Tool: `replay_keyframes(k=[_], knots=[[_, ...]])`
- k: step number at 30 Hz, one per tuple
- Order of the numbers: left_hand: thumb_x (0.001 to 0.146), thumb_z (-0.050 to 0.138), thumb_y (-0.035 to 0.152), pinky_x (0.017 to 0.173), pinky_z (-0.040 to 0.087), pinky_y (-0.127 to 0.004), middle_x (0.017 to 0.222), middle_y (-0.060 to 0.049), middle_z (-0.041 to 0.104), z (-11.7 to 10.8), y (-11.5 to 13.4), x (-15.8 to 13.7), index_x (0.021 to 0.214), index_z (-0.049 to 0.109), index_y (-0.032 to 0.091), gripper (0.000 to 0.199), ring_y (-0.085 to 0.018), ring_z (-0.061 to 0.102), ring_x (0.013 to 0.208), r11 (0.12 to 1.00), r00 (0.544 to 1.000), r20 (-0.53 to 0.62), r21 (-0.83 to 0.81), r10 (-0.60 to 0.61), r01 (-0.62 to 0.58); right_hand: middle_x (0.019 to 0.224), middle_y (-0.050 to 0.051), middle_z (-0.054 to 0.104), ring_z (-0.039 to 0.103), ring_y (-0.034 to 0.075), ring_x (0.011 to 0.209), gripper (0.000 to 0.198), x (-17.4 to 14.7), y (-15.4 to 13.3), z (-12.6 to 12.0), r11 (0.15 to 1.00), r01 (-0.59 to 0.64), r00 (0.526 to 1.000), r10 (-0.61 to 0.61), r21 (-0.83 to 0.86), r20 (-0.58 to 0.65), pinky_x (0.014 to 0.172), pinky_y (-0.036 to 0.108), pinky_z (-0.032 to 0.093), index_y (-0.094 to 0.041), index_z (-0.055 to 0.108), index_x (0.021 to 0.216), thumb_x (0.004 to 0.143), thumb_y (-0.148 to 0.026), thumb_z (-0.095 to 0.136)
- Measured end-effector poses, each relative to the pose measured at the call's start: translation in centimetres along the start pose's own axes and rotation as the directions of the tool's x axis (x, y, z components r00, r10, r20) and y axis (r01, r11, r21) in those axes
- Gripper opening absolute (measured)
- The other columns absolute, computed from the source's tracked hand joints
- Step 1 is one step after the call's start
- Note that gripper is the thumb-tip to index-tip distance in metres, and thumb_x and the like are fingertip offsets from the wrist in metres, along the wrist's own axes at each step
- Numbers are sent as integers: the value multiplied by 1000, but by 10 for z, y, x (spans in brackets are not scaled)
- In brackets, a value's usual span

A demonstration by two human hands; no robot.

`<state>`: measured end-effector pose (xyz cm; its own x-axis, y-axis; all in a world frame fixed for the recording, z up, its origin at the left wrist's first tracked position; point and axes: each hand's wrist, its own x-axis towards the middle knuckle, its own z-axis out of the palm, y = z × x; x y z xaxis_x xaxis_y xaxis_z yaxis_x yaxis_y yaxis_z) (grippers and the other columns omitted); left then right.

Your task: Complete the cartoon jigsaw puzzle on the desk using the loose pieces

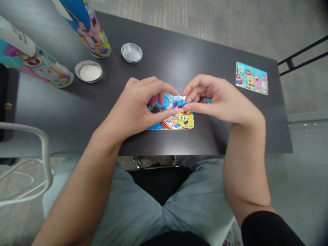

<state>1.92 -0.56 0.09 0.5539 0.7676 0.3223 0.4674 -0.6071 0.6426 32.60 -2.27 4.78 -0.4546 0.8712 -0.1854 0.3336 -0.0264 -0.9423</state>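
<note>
A cartoon jigsaw puzzle [186,120] with blue, pink and yellow parts lies on the dark table in front of me, partly covered by my hands. My left hand [143,104] arches over its left side, thumb and forefinger apart, the thumb resting along the picture. At the upper right part of the puzzle, my right hand [215,97] pinches a small blue puzzle piece [185,103] between thumb and fingers. Another bit of blue [207,100] shows behind the right palm; I cannot tell whether it is a loose piece.
A small cartoon picture card [252,79] lies at the table's right end. Two tall cartoon-printed cans [96,37] [48,70] stand at the left, near two round metal lids [131,53] [89,71]. A white tube frame [44,153] is at lower left, a black rail [302,56] at right.
</note>
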Motion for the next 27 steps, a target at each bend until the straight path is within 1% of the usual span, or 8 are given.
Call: replay_keyframes(k=[5, 10, 13, 15, 17, 19, 23, 27], knots=[[117, 89, 61, 115, 64, -57, 101, -2, 84, 1, 1, -2, 127, 96, 40, 25, -30, 81, 94, 1000, 1000, 3, 2, -18, 18, 98, 0, 92, 88, 33, 99, 52, 8, -6, 9, 997, -44, 999, 43, -70, -21, 91, 51, 72, -37, 85, 117, 87, -60, 121], [115, 90, 60, 115, 66, -57, 98, -1, 81, -4, -1, -4, 122, 96, 39, 23, -29, 80, 91, 999, 999, -3, 20, -37, 37, 99, -1, 90, 86, 31, 97, 50, 13, -6, 12, 999, -11, 1000, 10, -34, -24, 88, 48, 69, -37, 83, 120, 90, -55, 119], [115, 91, 53, 112, 65, -57, 101, -1, 82, -10, -4, -6, 120, 94, 37, 17, -27, 76, 87, 999, 999, -39, 28, -27, 28, 103, 2, 86, 81, 30, 97, 38, 9, -2, 0, 994, 41, 983, -59, -103, -175, 91, 49, 67, -36, 86, 118, 98, -53, 114], [113, 91, 46, 105, 64, -54, 102, -1, 82, -16, -8, -8, 120, 94, 35, 14, -25, 72, 85, 999, 996, -90, 23, -29, 31, 105, 4, 84, 76, 29, 96, 24, 2, 1, -15, 976, 63, 929, -133, -207, -345, 93, 50, 63, -37, 86, 114, 106, -48, 106], [108, 93, 41, 93, 61, -49, 101, 0, 82, -22, -12, -9, 119, 93, 32, 14, -23, 67, 81, 999, 988, -151, 12, -33, 35, 108, 7, 86, 75, 31, 98, 21, -8, 4, -31, 954, -1, 876, -144, -300, -460, 95, 53, 62, -36, 85, 108, 106, -44, 104], [104, 92, 38, 82, 55, -47, 95, 1, 78, -29, -15, -9, 116, 92, 32, 14, -23, 64, 78, 999, 983, -182, 30, -36, 42, 109, 9, 88, 77, 33, 99, 21, -17, 9, -44, 927, -105, 859, -99, -361, -503, 98, 57, 62, -34, 84, 103, 101, -41, 104], [104, 88, 48, 81, 53, -51, 94, -1, 76, -36, -17, -7, 114, 91, 34, 17, -27, 66, 82, 992, 975, -205, 83, -79, 98, 102, 10, 90, 76, 32, 91, 29, -32, 21, -59, 889, -244, 893, 51, -387, -447, 93, 59, 64, -32, 85, 103, 96, -48, 109], [105, 85, 59, 82, 53, -55, 95, -3, 77, -34, -16, -2, 113, 90, 33, 28, -29, 68, 83, 982, 965, -221, 94, -142, 166, 107, 9, 92, 78, 35, 94, 48, -33, 35, -63, 895, -234, 944, 116, -379, -309, 91, 61, 70, -36, 86, 105, 89, -67, 118]])
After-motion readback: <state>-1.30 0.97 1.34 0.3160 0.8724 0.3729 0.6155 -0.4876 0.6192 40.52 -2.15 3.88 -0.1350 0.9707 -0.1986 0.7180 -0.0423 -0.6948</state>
